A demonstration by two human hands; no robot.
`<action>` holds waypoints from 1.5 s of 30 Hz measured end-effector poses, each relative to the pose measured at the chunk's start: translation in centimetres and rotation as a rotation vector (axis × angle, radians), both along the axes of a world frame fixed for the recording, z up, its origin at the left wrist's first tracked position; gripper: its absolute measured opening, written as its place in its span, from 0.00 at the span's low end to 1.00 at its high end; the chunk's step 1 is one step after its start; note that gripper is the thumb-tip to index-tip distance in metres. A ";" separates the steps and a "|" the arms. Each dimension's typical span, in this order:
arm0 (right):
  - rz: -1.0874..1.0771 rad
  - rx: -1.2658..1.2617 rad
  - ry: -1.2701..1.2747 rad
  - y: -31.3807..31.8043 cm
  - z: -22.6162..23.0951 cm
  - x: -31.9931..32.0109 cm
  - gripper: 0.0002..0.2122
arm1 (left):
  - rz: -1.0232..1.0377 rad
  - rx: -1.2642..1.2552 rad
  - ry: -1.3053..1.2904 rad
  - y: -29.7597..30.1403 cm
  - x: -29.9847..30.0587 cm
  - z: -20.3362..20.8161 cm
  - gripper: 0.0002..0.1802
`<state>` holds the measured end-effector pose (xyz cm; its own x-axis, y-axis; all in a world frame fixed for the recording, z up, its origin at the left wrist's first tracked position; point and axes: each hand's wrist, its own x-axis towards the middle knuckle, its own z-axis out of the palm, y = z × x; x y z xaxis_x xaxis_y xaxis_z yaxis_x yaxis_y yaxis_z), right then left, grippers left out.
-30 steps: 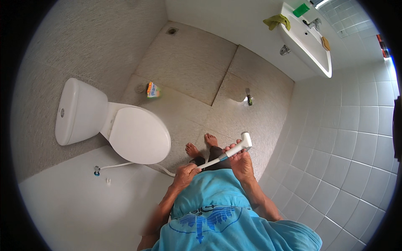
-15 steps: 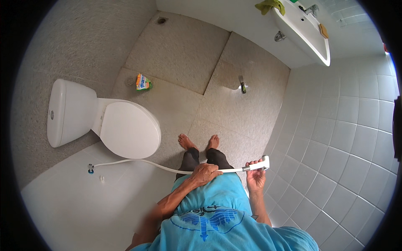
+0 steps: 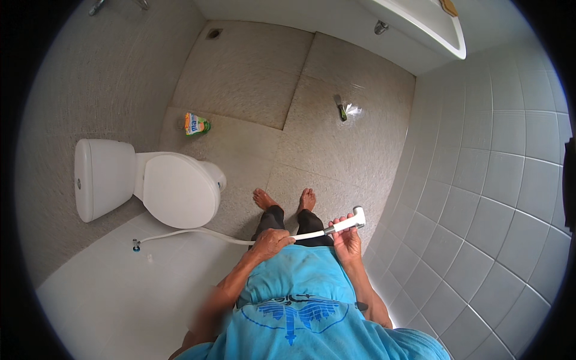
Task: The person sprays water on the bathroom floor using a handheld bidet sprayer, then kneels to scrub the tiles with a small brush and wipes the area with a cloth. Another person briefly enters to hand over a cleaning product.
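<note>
A white handheld bidet sprayer tilts up to the right in front of my thighs. My right hand closes round its handle from below, with the spray head clear of the fingers. My left hand is wrapped round the white hose, a short way left of the handle's grey collar. Beyond that fist the hose sags leftward to a small wall valve with a blue ring. My left palm and fingertips are partly hidden from above.
A white toilet with its lid down stands at left. Behind it lies an orange and green refill pouch. A green-handled scraper or brush rests on the floor ahead. The sink juts out at upper right, beside a tiled wall.
Both hands have shifted a little left and up in the picture, carrying the sprayer and hose. The sprayer is tilted more steeply. The whole view has shifted, with less of the sink showing.
</note>
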<state>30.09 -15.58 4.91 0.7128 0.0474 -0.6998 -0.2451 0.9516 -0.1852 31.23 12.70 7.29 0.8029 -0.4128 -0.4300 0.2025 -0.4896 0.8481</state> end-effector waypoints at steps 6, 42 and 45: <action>0.052 -0.019 -0.059 -0.1 1.0 2.9 0.33 | 0.077 0.054 0.005 -1.0 1.3 0.9 0.16; 0.177 -2.540 -0.907 -14.1 9.2 51.8 0.22 | 0.829 0.230 0.131 3.7 3.9 4.8 0.12; 0.181 -2.817 -0.834 -15.8 11.7 59.6 0.21 | 0.842 0.221 0.178 4.2 5.1 3.5 0.13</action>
<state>89.67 -31.40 16.63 0.7397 0.2446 0.6270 0.3269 -0.9449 -0.0172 36.29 16.86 10.80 0.7166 0.3918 -0.5771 0.6889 -0.2679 0.6736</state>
